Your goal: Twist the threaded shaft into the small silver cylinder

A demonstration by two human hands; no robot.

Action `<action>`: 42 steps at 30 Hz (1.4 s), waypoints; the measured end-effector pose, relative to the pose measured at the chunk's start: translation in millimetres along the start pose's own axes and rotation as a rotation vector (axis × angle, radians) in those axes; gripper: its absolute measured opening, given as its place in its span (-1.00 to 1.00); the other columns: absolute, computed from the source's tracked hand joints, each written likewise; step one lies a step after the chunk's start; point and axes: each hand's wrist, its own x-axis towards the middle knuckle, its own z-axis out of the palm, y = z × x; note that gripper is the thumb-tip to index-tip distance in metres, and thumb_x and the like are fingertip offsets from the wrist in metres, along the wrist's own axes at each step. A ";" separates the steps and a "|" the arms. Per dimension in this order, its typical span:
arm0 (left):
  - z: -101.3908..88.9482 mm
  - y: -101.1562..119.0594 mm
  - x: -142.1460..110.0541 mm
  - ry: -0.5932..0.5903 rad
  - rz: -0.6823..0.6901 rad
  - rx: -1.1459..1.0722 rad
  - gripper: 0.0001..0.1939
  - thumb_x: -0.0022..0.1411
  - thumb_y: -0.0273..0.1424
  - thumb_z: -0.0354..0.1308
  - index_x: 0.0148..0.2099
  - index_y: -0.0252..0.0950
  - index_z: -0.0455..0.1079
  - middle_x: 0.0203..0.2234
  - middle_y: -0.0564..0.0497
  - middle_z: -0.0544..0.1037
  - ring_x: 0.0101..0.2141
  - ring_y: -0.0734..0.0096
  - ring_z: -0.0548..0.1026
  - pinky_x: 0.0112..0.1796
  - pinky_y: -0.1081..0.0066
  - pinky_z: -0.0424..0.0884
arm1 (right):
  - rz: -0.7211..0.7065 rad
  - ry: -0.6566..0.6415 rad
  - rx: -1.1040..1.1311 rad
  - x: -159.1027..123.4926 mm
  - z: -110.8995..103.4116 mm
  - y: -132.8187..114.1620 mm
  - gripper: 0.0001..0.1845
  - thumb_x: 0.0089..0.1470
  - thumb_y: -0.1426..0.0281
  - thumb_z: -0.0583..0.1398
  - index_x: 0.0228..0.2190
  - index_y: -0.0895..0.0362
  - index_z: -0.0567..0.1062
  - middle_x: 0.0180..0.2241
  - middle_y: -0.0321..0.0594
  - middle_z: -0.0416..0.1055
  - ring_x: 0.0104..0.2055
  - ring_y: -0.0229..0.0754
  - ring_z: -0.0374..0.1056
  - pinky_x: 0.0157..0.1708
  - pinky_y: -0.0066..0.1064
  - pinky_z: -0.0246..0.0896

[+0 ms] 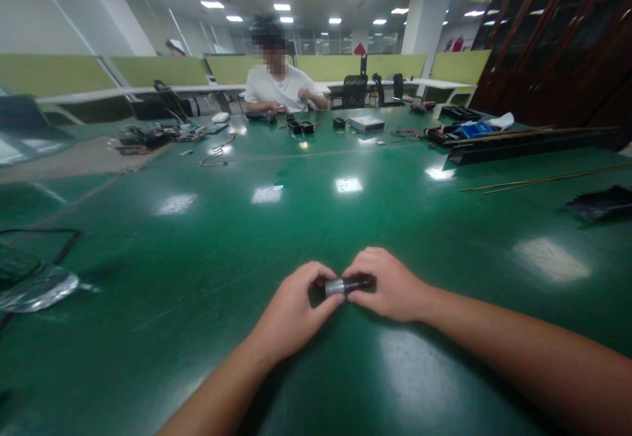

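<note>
Low over the green tabletop [316,225], both hands meet at a small silver-and-black cylinder [336,286] lying sideways. My left hand [296,311] pinches its silver end between thumb and fingers. On the black, narrower end, my right hand [390,284] is closed with its thumb below and fingers above. The cylinder's exact kind cannot be made out, and its right tip is partly hidden by the right hand.
A person in a white shirt [281,90] sits across the table. Small black parts [300,126] and a flat silver box [366,124] lie at the far side. Long black rails [518,145] and thin rods [543,178] are at right; clear plastic [39,288] is at left.
</note>
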 end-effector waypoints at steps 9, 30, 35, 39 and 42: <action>-0.6 -0.2 -0.2 0.010 0.017 0.009 -0.85 0.18 -0.36 0.25 -0.22 -0.25 0.38 -0.31 0.03 0.51 -0.28 0.29 0.46 -0.24 0.34 0.34 | -0.015 0.023 0.021 -0.5 0.3 0.6 -0.81 -0.01 0.42 0.33 -0.27 0.11 0.54 -0.32 -0.23 0.51 -0.22 -0.14 0.35 -0.12 -0.25 0.15; 0.2 5.5 2.3 0.024 -0.020 0.045 -0.87 0.20 -0.35 0.24 -0.23 -0.26 0.39 -0.32 0.02 0.52 -0.28 0.28 0.47 -0.24 0.35 0.34 | -0.005 -0.011 0.048 2.4 -2.3 6.8 -0.92 0.04 0.43 0.33 -0.34 0.10 0.57 -0.40 -0.28 0.50 -0.29 -0.19 0.35 -0.17 -0.31 0.14; 0.6 4.8 2.3 0.024 -0.022 0.040 -0.87 0.19 -0.35 0.24 -0.24 -0.26 0.39 -0.33 0.02 0.52 -0.28 0.29 0.47 -0.24 0.35 0.34 | -0.014 -0.009 0.056 2.2 -3.0 7.9 -0.93 0.04 0.44 0.33 -0.34 0.10 0.57 -0.40 -0.28 0.50 -0.29 -0.19 0.35 -0.17 -0.31 0.13; 0.0 6.1 2.1 0.025 -0.032 0.034 -0.86 0.18 -0.35 0.25 -0.24 -0.26 0.39 -0.32 0.02 0.53 -0.28 0.28 0.48 -0.24 0.34 0.35 | -0.016 -0.017 0.057 2.0 -4.0 7.5 -0.92 0.03 0.44 0.33 -0.35 0.11 0.57 -0.40 -0.28 0.50 -0.29 -0.19 0.35 -0.17 -0.30 0.13; -0.3 5.5 2.2 0.019 -0.030 0.031 -0.86 0.17 -0.35 0.25 -0.24 -0.26 0.39 -0.32 0.01 0.53 -0.28 0.27 0.48 -0.23 0.33 0.36 | -0.013 -0.016 0.052 2.2 -4.8 7.3 -0.92 0.02 0.44 0.33 -0.35 0.11 0.57 -0.40 -0.28 0.50 -0.29 -0.18 0.35 -0.17 -0.30 0.14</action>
